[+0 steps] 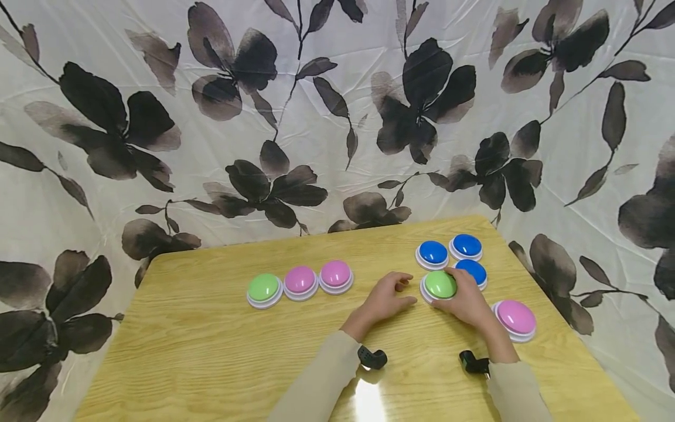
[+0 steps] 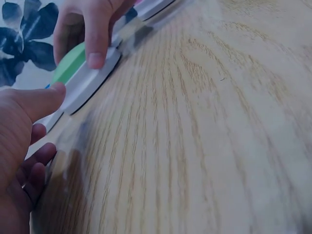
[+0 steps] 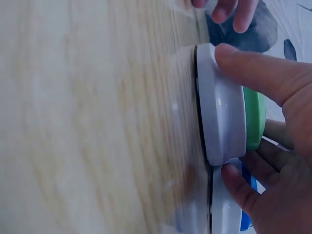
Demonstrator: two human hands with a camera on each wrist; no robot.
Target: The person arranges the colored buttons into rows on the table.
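Observation:
My right hand [image 1: 468,300] holds a green push button [image 1: 440,284] by its white base, thumb at the near side and fingers round the right side. In the right wrist view, the thumb lies on the white rim [image 3: 222,112] below the green dome [image 3: 254,119]. My left hand [image 1: 384,298] is just left of that button, fingers loosely bent with nothing between them. Three blue push buttons, one at the left [image 1: 433,253], one behind [image 1: 466,246] and one partly covered by my right hand [image 1: 471,272], sit around the green one.
On the left half of the wooden table [image 1: 211,351] stands a touching row: a green button [image 1: 262,288], a pink button [image 1: 300,280] and another pink button [image 1: 336,274]. One more pink button [image 1: 516,318] lies beside my right wrist. A flowered cloth [image 1: 316,117] hangs behind the table.

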